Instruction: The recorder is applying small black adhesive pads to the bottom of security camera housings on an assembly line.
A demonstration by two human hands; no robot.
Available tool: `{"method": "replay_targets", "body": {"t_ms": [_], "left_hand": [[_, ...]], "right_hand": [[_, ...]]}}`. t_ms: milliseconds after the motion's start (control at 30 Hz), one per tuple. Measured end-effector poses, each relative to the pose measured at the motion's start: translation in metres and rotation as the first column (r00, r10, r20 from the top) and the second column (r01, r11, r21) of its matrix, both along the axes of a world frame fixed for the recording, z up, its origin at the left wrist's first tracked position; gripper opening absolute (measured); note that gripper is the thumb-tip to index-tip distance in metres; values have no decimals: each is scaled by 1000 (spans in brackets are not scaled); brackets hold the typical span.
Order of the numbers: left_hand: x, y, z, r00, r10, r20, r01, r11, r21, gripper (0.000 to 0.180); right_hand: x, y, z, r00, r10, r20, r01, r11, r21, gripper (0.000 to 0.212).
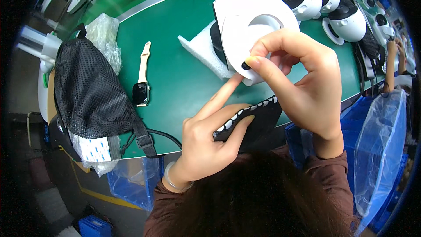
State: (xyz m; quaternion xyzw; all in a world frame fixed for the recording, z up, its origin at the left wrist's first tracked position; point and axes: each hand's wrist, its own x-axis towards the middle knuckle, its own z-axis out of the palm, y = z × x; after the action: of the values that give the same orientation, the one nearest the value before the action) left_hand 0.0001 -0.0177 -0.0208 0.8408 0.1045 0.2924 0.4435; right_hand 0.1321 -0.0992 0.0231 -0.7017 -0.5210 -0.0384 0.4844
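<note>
Head: fingers (268,71) on round pad (245,66), smooth shell (239,23)

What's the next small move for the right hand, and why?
Probably press the small black dot flat with the right hand: its thumb tip is at the dot, which appears against the white housing, and the left hand extends an index finger to that edge while gripping the black sheet.
</note>
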Motion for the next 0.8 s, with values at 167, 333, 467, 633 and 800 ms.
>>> {"method": "replay_targets", "body": {"t_ms": [167, 333, 467, 633, 800], "left_hand": [[-2, -1, 1, 1000, -6, -19, 5, 998, -57, 16], [-6, 4, -1, 999, -49, -12, 47, 992, -114, 17], [-19, 4, 5, 998, -66, 0, 65, 985, -162, 17], [-30, 7, 15, 1000, 20, 24, -13, 961, -275, 16], [-26, 5, 15, 999, 21, 49, -8, 965, -263, 17]], "right_hand": [[-1, 1, -2, 998, 18, 57, -19, 1000, 11, 9], [-5, 1, 8, 993, -26, -117, 25, 1000, -7, 15], [1, -24, 2, 983, -90, 161, 77, 993, 85, 13], [-9, -50, 1, 999, 18, 34, -17, 999, -47, 19], [-2, -54, -5, 992, 97, 75, -93, 995, -46, 21]]}}
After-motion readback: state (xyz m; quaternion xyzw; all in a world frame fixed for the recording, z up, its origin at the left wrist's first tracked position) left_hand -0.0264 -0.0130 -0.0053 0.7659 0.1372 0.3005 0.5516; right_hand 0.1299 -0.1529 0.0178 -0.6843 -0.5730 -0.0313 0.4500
